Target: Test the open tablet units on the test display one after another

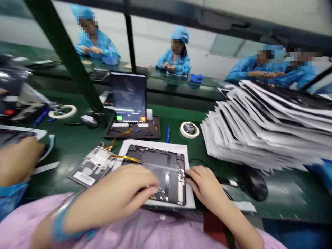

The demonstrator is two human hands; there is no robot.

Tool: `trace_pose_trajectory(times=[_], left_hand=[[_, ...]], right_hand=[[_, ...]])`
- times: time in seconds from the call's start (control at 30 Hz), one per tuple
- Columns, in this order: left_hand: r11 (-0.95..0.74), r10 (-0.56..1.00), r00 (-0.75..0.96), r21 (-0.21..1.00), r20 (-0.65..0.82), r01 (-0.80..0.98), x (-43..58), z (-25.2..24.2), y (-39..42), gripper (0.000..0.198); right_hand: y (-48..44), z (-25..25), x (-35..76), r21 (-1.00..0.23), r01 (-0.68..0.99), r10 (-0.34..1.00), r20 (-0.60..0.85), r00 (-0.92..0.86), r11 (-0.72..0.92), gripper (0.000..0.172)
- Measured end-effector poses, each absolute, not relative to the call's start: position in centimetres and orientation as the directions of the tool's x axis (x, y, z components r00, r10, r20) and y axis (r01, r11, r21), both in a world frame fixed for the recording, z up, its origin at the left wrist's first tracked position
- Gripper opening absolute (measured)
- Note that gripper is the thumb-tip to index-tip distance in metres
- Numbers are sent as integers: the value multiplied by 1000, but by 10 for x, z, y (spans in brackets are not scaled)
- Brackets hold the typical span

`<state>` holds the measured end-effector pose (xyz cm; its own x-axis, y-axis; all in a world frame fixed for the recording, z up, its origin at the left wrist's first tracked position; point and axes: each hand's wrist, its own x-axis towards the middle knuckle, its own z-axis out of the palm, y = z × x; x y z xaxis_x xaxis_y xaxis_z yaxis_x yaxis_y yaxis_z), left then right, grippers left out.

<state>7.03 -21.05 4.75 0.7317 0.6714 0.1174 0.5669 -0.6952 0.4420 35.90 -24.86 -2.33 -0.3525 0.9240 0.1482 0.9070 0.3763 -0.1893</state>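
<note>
An opened tablet housing (pixel 160 162) lies on a white sheet (pixel 190 199) in front of me, its inner parts facing up. My left hand (pixel 132 186) is over its lower left, fingers curled and thumb against them; what they hold, if anything, is hidden. At the housing's right edge, my right hand (pixel 204 181) pinches a small black piece that looks like a cable plug. A gold flex cable (pixel 127 158) runs from the housing to a display panel with a metal back (pixel 90 166) on the left.
Behind the housing, a lit screen (pixel 129 98) stands in a black tray (pixel 135 134). A blue pen (pixel 168 133) and tape roll (pixel 189 130) lie beside it. A tall stack of white sheets (pixel 249 138) and a black mouse (pixel 255 183) are right. A neighbour's arm (pixel 20 160) reaches in left.
</note>
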Motion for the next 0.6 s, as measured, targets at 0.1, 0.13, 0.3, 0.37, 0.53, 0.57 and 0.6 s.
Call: trace_pose_trajectory(times=[0.1,0.13,0.3,0.37,0.53,0.57,0.6], left_hand=[[-733,646,762,321,53,599,116,42,-162,21],[-735,658,750,265,61,623,128,33,-148,21],[-692,722,658,216,213,689,159,-22,-111,36],[-677,735,649,268,196,686,162,-35,-109,40],[-594,783,615,406,94,695,162,-45,-106,42],[-589,784,614,415,87,693,162,-45,-105,42],[-590,782,617,420,86,690,163,-46,-103,42]], right_hand=[[-232,-41,359,-65,882,874,181,-451,468,18],[-230,-45,362,-43,869,854,217,-473,492,20],[-232,-55,376,-128,860,844,308,-439,494,20],[-233,-58,377,-166,861,857,298,-421,481,18],[-237,-65,402,-173,857,845,345,-408,485,24],[-241,-63,413,-174,874,847,388,-363,454,26],[-245,-60,427,-181,895,848,438,-297,407,27]])
